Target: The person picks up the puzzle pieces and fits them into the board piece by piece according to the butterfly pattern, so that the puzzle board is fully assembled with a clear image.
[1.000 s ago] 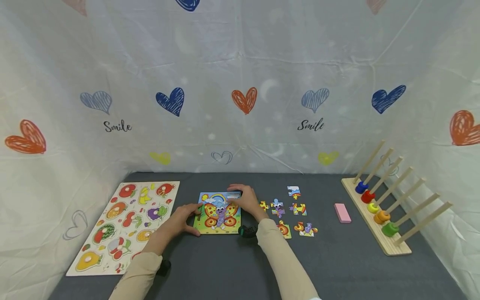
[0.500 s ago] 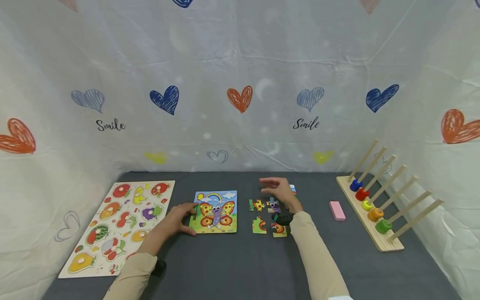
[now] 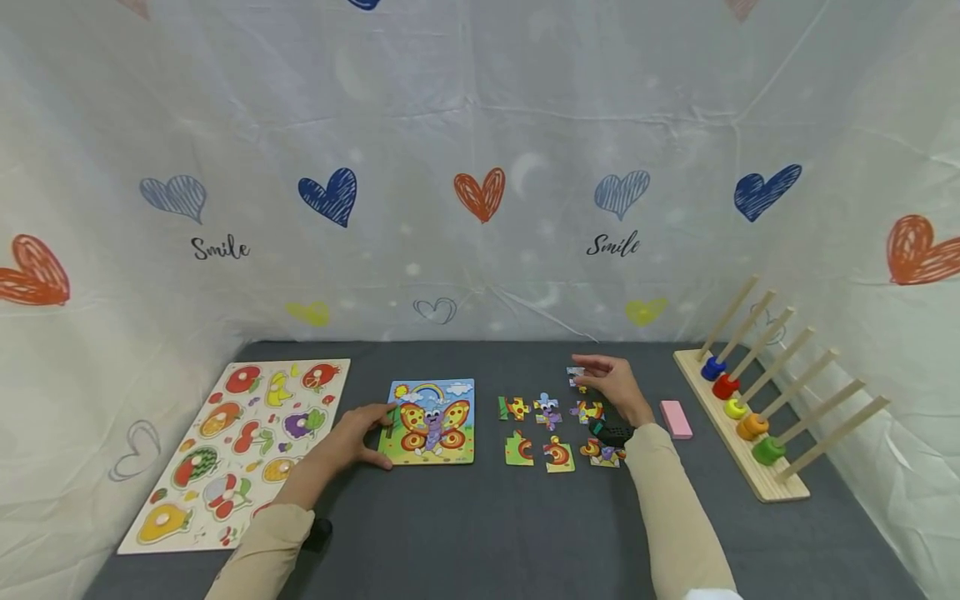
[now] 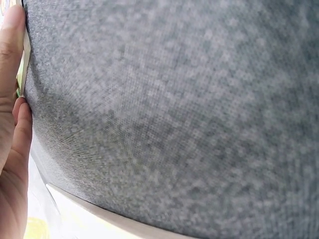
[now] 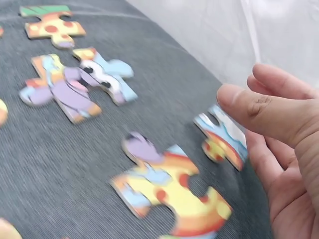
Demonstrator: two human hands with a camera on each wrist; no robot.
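Observation:
A square butterfly puzzle board (image 3: 442,400) lies flat left of centre, its picture whole. My left hand (image 3: 352,442) rests against its left edge, thumb near the lower corner; in the left wrist view straight digits touch the board's rim. To the right, loose jigsaw pieces lie apart on the table. My right hand (image 3: 618,390) hovers at the rear one, a sky-and-rainbow piece (image 5: 227,137), with thumb and fingers spread around it. Below lie a yellow wing piece (image 5: 172,191) and a purple butterfly-face piece (image 5: 82,84). The hand partly hides the rear piece in the head view.
A fruit puzzle board (image 3: 240,450) lies at the left. To the right are a pink block (image 3: 676,419) and a wooden peg rack (image 3: 787,492) with coloured rings. A white curtain (image 3: 480,267) with hearts stands behind the grey table (image 3: 465,533).
My right hand has left the butterfly board's upper edge and moved right, over the loose pieces, to the rear piece. The left hand stays at the board. The view has shifted slightly.

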